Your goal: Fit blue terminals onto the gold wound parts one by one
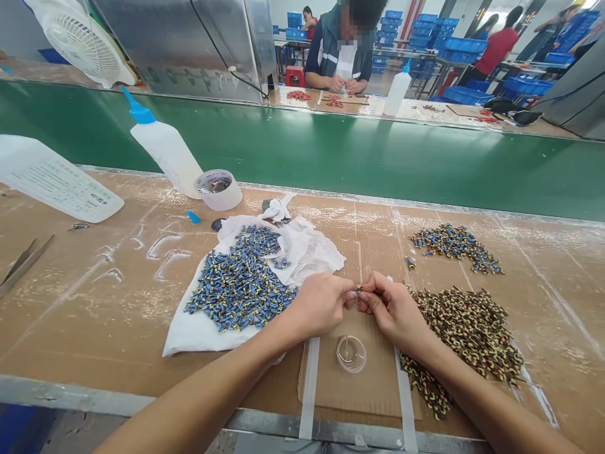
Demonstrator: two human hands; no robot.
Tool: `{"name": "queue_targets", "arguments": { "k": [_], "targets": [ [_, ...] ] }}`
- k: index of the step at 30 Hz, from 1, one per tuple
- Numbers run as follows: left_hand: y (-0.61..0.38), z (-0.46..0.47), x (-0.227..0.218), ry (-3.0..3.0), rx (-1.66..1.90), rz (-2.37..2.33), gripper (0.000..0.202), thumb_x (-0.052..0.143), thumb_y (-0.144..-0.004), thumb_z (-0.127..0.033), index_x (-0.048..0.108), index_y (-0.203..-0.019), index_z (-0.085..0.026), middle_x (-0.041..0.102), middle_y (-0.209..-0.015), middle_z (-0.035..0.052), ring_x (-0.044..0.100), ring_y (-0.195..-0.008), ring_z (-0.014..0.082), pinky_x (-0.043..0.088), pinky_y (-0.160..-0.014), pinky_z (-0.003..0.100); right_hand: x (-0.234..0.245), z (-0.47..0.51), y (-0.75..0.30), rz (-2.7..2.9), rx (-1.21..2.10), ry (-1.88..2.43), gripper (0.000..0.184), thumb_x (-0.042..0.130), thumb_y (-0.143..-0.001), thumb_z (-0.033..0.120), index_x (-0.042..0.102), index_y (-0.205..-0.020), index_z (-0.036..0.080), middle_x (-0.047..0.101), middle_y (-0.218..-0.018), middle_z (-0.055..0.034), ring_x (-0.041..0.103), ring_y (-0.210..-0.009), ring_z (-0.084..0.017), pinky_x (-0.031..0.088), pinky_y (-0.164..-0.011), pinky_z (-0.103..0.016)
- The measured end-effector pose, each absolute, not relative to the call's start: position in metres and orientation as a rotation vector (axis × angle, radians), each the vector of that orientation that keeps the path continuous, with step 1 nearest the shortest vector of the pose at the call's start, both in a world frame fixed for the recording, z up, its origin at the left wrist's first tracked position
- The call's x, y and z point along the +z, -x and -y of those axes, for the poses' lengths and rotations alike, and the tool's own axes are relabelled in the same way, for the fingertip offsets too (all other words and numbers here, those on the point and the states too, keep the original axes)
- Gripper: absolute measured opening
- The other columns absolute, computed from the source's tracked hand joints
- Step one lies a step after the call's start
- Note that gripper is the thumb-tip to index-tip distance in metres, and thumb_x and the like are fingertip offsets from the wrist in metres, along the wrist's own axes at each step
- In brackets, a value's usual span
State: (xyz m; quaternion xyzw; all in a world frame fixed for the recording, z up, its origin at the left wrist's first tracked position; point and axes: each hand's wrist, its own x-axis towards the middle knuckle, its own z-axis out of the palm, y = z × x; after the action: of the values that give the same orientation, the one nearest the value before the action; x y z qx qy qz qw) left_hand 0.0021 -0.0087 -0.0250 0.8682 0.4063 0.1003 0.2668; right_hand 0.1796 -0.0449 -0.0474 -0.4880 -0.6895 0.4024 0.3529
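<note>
My left hand (pixel 326 302) and my right hand (pixel 390 309) meet above a taped cardboard pad (pixel 359 394). Both pinch a tiny part (pixel 358 291) with some blue on it, mostly hidden by the fingertips. Below them on the pad stands a small clear cup (pixel 351 354) with a thin stick in it. Beside my left hand, a heap of small blue-and-yellow pieces (pixel 236 284) lies on a white bag (pixel 189 337). Near my right wrist spreads a pile of small dark brown and yellow pieces (pixel 466 334). Behind that pile is a smaller cluster of blue, yellow and dark pieces (pixel 456 249).
A squeeze bottle with a blue tip (pixel 163 148), a tape roll (pixel 220 190), a large white bottle (pixel 57 180) and tweezers (pixel 26 261) occupy the left. Beyond the green conveyor belt (pixel 302 151), a co-worker (pixel 340 50) sits near red pieces (pixel 299 95) and another bottle (pixel 397 88).
</note>
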Motion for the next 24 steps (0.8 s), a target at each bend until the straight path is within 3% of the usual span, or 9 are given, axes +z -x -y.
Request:
{"name": "queue_targets", "arguments": {
  "k": [8,24],
  "targets": [
    [-0.0043,0.0102,-0.025,-2.384,0.257,-1.143,0.019,0.047,-0.078,-0.012,0.064,-0.073,-0.018,0.067,-0.07,0.0044,0.059,-0.068,0.0205,0.034,-0.058,0.027,-0.0425,0.0443,-0.1773,1.865,0.937,1.286,0.019,0.044,-0.091,0.015,0.044,-0.074,0.022,0.056,-0.065,0.0011,0.051,-0.058,-0.015,0.037,-0.056,-0.025],
    [-0.0055,0.009,-0.0236,-2.34,0.262,-1.119,0.023,0.045,-0.081,-0.011,0.067,-0.078,-0.018,0.069,-0.076,0.0049,0.062,-0.074,0.02,0.039,-0.065,0.028,-0.0404,0.0426,-0.1777,1.857,0.942,1.281,0.018,0.044,-0.091,0.014,0.045,-0.075,0.022,0.058,-0.065,0.002,0.053,-0.058,-0.014,0.038,-0.057,-0.024]
  ]
}}
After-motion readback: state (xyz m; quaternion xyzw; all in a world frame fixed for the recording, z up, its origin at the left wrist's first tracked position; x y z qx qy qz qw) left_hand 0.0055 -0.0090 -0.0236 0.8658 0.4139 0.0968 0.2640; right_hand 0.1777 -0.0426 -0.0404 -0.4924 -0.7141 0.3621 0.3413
